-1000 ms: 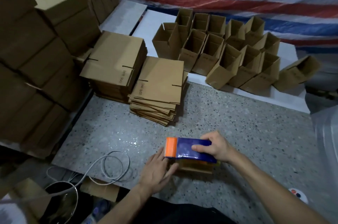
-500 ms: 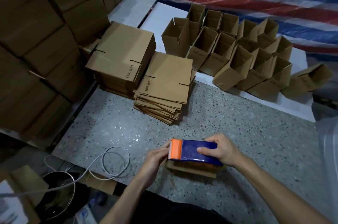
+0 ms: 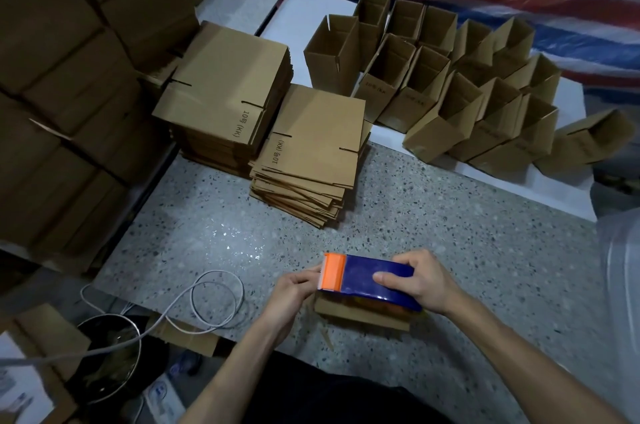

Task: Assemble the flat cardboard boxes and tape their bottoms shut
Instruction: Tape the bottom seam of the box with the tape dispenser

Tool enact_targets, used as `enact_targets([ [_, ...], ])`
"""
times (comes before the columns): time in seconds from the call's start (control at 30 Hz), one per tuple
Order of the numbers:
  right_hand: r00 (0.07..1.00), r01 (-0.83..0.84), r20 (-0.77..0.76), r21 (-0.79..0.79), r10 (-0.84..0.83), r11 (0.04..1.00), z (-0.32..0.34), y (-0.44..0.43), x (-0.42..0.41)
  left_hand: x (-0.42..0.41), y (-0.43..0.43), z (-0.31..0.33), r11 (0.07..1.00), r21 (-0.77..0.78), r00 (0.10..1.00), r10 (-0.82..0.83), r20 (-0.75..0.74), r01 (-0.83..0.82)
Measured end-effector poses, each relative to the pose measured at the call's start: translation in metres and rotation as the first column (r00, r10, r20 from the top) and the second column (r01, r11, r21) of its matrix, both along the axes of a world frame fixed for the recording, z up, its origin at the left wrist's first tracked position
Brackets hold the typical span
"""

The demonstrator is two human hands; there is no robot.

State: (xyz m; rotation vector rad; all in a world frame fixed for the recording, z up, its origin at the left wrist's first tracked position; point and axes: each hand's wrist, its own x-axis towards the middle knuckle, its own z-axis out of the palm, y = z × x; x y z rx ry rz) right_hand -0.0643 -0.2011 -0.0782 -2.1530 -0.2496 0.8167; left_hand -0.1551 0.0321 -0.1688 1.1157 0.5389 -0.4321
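Flat boxes (image 3: 311, 150) lay stacked at the back left of the speckled surface (image 3: 450, 233). Nearer, the left hand (image 3: 294, 288) curled its fingers in a pinch at the orange cutter end of the blue tape dispenser (image 3: 363, 273). The right hand (image 3: 422, 285) gripped the dispenser's body, thumb on top. Beneath the dispenser sat a small box (image 3: 360, 318). The step looked like taping its bottom seam. Next the strip would need cutting and pressing flat. Assembled boxes (image 3: 485, 105) stood behind, to the right.

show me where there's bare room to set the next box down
Bare speckled surface lies between the flat stack and the tape dispenser, and rightward up to the white board. Crowded: assembled boxes on that board, cable loop at left.
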Motion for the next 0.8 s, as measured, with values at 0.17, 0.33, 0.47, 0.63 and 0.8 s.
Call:
enact_targets([
  [0.17,0.999,-0.040,-0.014,-0.058,0.039,0.998,0.002,0.011,0.005,0.008,-0.001,0.000,0.994,0.106,0.997,0.043,-0.064,-0.036],
  [0.33,0.996,-0.076,-0.047,-0.095,0.072,0.993,0.010,0.012,0.005,0.001,-0.001,-0.009,0.991,0.110,0.986,0.093,-0.139,-0.078],
  [0.47,0.993,-0.106,-0.059,-0.137,0.099,0.985,0.017,0.007,0.006,0.001,-0.006,-0.016,0.991,0.113,0.983,0.086,-0.164,-0.067],
  [0.63,0.986,-0.157,-0.081,-0.195,0.143,0.968,0.023,0.000,0.006,-0.002,-0.021,-0.022,0.984,0.140,0.968,0.134,-0.210,-0.105],
  [0.8,0.986,-0.161,-0.088,-0.238,0.144,0.958,0.027,-0.016,0.003,-0.003,-0.042,-0.023,0.986,0.120,0.960,0.146,-0.238,-0.120],
])
